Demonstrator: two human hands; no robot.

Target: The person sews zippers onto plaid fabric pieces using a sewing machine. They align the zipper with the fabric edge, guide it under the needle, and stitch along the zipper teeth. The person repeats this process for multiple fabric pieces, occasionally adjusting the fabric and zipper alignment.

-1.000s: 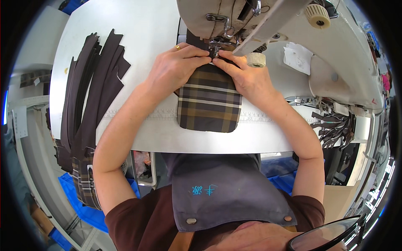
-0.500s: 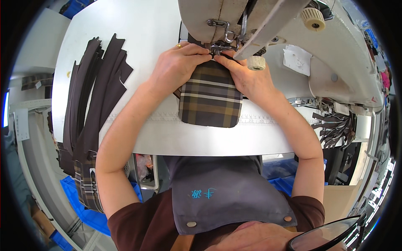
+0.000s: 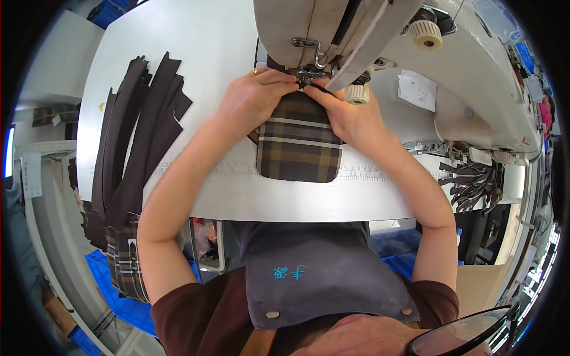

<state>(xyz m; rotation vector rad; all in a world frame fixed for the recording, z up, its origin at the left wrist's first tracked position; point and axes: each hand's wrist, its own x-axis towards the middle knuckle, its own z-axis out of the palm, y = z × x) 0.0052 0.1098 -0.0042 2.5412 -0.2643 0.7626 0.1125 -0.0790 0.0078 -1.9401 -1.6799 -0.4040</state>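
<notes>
1. at the far left, long dark fabric strips [image 3: 127,136] lie on the white table [image 3: 279,202].
2. the left hand [image 3: 252,98] pinches the far edge of the plaid piece [image 3: 300,139], thumb and fingertips gathered just beside the presser foot [image 3: 309,74].
3. the plaid piece lies flat on the table, its far edge at the foot. it should be light and pliable, a little stiff, neither slippery nor fragile; the far edge, either side of the foot, seems the best hold. it shows dark, brown and pale bands, with rounded near corners.
4. the right hand [image 3: 356,118] pinches that same edge from its side; a cream knob [image 3: 358,94] hides some fingers.
5. farther right, small dark strips [image 3: 472,181] hang bunched.
</notes>
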